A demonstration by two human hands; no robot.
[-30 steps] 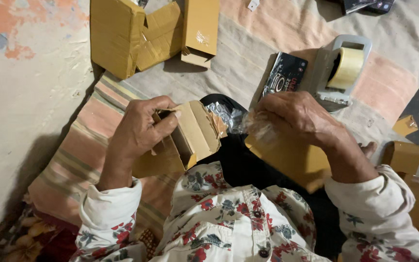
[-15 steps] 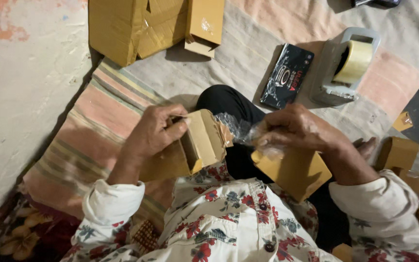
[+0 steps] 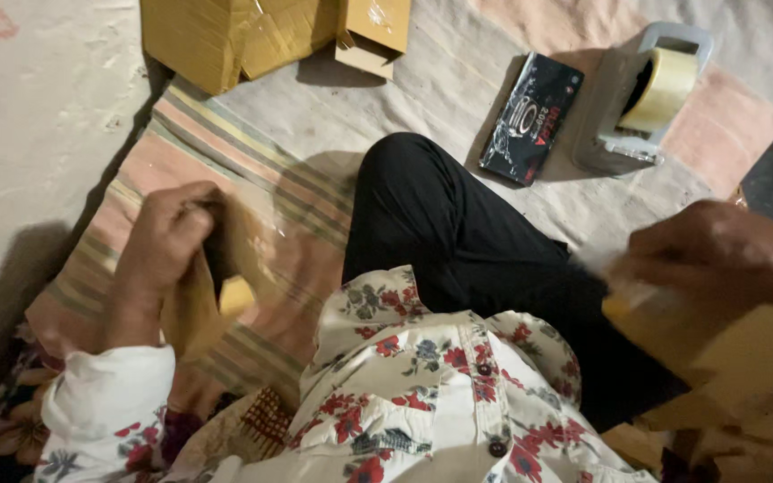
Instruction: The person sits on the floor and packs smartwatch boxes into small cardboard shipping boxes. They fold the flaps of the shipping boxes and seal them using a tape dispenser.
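where half a second ago both hands met over the lap around one small open carton, they have now drawn well apart. left hand: moved out over the striped mat, fingers curled and closed on the small brown carton, which hangs below the fist, blurred, with a yellow patch showing at its lower edge; whether its flap is open and what it holds cannot be told from this view. right hand: swung to the right edge of view, blurred, fingers bent down onto a crinkled clear wrapper lying on a flat cardboard blank; grip on the wrapper looks closed but the blur leaves it uncertain. judgement: the joint handling of the carton has broken off, each hand now tending its own item. containers: large cardboard box at the top of the mat, sealed side visible, contents hidden; smaller box just beside it, closed, contents hidden. other entries: black packet lying flat on the cloth, near a grey tape dispenser loaded with a roll of pale tape; more folded cardboard at the lower right corner; black trouser leg between the two hands.
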